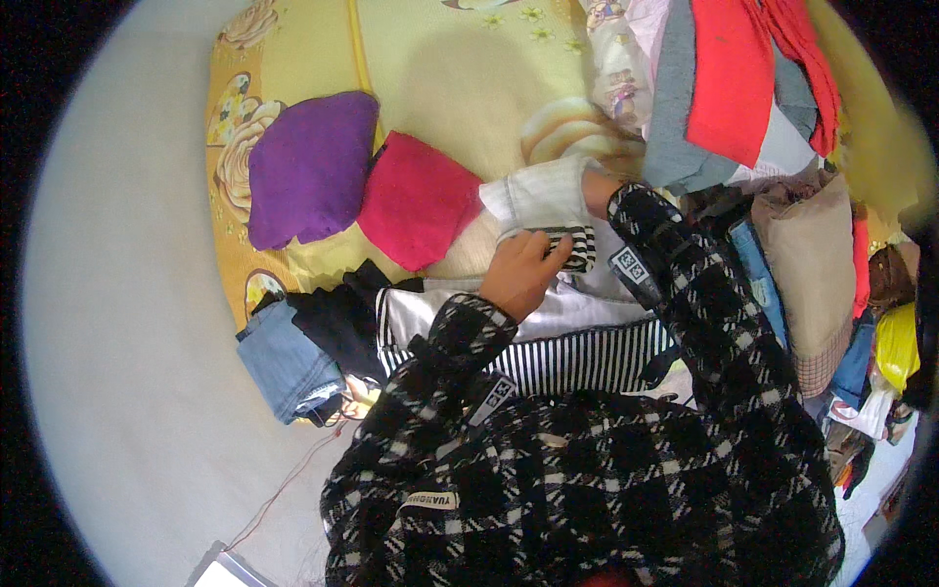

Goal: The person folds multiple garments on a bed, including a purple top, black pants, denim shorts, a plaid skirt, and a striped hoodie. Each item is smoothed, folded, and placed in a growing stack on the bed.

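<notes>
My left hand [525, 274] is closed on a black-and-white striped band of a garment [581, 247], pressing it between thumb and fingers. My right hand [599, 192] reaches into or under a whitish cloth [543, 193] just beyond, so its fingers are hidden. The whitish cloth and the striped band seem to belong together, though I cannot be sure. Closer to me lies a larger garment with a silvery-white part [440, 311] and a striped black-and-white edge [558, 360]. Left of the whitish cloth are a folded crimson cloth [421, 201] and a folded purple cloth [315, 168].
Everything lies on a yellow floral bedspread [469, 73]. Folded blue denim [290, 360] and black clothing [337, 318] sit at the left. On the right are red cloth [729, 83], grey cloth [675, 147], a beige garment [807, 264] and a yellow bag-like item [897, 347].
</notes>
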Demonstrator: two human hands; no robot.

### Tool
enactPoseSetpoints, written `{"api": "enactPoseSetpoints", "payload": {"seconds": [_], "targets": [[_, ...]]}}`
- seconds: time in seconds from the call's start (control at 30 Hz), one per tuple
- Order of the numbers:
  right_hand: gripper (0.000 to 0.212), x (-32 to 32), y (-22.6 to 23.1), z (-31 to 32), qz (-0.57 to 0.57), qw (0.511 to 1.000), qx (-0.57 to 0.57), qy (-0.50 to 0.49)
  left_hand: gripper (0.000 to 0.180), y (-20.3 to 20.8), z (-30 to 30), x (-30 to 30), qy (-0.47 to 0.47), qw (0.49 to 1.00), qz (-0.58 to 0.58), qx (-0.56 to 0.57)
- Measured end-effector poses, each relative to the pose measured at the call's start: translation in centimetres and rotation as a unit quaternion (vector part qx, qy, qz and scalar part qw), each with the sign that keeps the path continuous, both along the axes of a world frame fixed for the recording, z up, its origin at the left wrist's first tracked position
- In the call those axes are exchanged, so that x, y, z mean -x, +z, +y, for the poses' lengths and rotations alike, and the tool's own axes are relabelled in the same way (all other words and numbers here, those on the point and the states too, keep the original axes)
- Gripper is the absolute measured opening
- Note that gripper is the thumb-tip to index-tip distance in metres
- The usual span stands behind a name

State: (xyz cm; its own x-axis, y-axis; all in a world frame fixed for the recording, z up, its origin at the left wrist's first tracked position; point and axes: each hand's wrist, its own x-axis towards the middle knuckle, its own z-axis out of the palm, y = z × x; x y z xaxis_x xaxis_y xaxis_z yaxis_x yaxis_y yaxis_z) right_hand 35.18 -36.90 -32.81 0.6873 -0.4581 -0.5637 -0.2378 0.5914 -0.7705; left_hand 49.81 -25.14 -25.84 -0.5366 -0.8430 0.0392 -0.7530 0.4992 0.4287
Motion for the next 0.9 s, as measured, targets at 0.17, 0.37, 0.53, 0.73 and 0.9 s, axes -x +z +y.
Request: {"api": "enactPoseSetpoints", "payload": {"seconds": [0.17,0.37,0.53,0.73,0.9], "targets": [[0.035,1.2,-0.4,0.6,-0.116,0.958,-0.213,-0.155,0.04,-4.1,0.6,0.4,0.016,1.0,0.011,-0.002],[0.036,3.0,-1.4,0.7,-0.129,0.967,-0.081,-0.206,0.041,-6.5,0.5,0.9,0.007,0.999,-0.001,-0.045],[0.046,2.6,-1.4,1.6,0.019,0.968,0.15,-0.2,0.049,-6.2,1.6,0.6,-0.047,0.99,0.021,-0.13],[0.044,2.2,-0.1,1.4,-0.039,0.955,0.135,-0.262,0.054,-5.3,3.6,0.8,-0.022,0.995,-0.003,-0.099],[0.04,2.7,-0.3,3.5,-0.124,0.942,0.068,-0.305,0.053,-5.5,3.5,1.0,0.011,0.996,0.022,-0.089]]}}
